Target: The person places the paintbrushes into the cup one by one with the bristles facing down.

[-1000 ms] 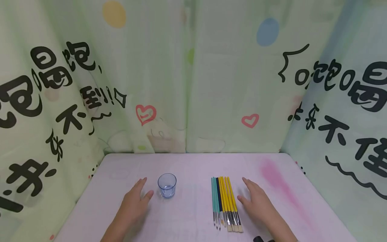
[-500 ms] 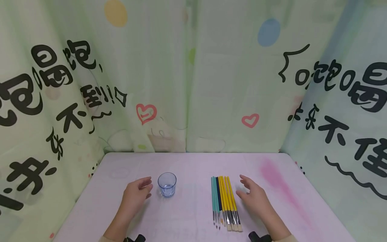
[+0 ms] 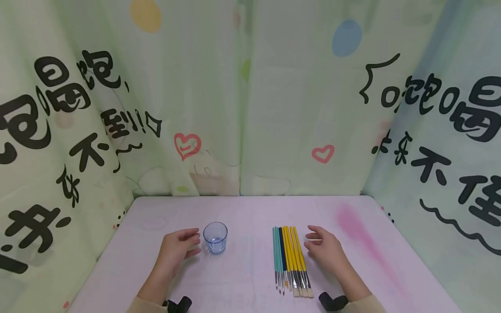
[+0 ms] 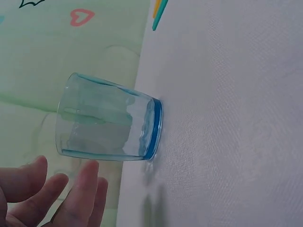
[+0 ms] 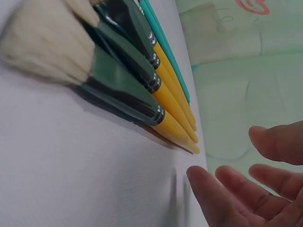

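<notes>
A clear bluish glass tumbler (image 3: 215, 238) stands upright on the table, left of centre. My left hand (image 3: 178, 248) is just left of it, fingers relaxed toward its side and holding nothing. In the left wrist view the fingertips (image 4: 87, 172) come right up by the wall of the glass (image 4: 104, 120). Several paintbrushes (image 3: 291, 261) lie side by side right of centre, bristles toward me, with teal, dark blue and yellow handles. To their right, my right hand (image 3: 325, 248) hovers with loosely bent fingers and nothing in it. The right wrist view shows flat pale bristles (image 5: 47, 42) up close.
A pale pinkish-white table (image 3: 250, 213) carries everything, with a bright pink streak (image 3: 364, 239) on its right part. Light green curtains (image 3: 282, 108) with black lettering and red hearts surround it at the back and both sides. Black wrist mounts (image 3: 332, 301) sit at the sleeves.
My left hand has turned and moved slightly right, closer to the glass. The right hand has shifted a little left toward the brushes, its fingers bending more. Glass and brushes stay put.
</notes>
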### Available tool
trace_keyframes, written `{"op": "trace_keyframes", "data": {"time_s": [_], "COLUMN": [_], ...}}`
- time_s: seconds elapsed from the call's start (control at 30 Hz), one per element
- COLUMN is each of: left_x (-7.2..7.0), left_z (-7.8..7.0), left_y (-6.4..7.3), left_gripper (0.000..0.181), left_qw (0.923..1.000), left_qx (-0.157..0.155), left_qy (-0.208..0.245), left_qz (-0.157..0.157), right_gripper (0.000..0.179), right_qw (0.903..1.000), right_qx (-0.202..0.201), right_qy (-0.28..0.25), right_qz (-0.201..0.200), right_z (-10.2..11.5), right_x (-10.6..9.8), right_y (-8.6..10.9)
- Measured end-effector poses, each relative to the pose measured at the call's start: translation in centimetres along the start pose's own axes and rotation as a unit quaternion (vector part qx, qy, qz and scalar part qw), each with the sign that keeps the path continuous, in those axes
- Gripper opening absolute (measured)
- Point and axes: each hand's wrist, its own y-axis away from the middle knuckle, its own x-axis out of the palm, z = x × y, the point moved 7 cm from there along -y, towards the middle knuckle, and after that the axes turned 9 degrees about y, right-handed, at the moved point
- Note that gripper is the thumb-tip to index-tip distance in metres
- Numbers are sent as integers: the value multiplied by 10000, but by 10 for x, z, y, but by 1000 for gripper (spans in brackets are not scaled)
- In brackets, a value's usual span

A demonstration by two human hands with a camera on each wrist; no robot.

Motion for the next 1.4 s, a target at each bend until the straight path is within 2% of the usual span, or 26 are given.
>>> {"op": "trace_keyframes", "data": {"time_s": [0.17, 0.33, 0.77, 1.4], "left_x": [1, 4, 10, 15], "left_z": [1, 3, 4, 5], "left_y": [-3, -5, -9, -11], "left_gripper": [36, 36, 32, 30], "left_qw": [9999, 9998, 9995, 9997], "left_qx": [-97, -144, -215, -161], "left_qy": [60, 118, 173, 157], "left_qz": [-20, -39, -178, -139], "right_gripper": [57, 52, 50, 37], "right_qw": [9979, 9955, 9948, 9962], "right_qx": [268, 502, 788, 683], "right_qy": [-558, -733, -379, 237], "right_qz": [205, 333, 514, 478], "right_z": [-3, -6, -5, 4], "right_x": [3, 4, 18, 24], "right_y": [-6, -11, -27, -33]}}
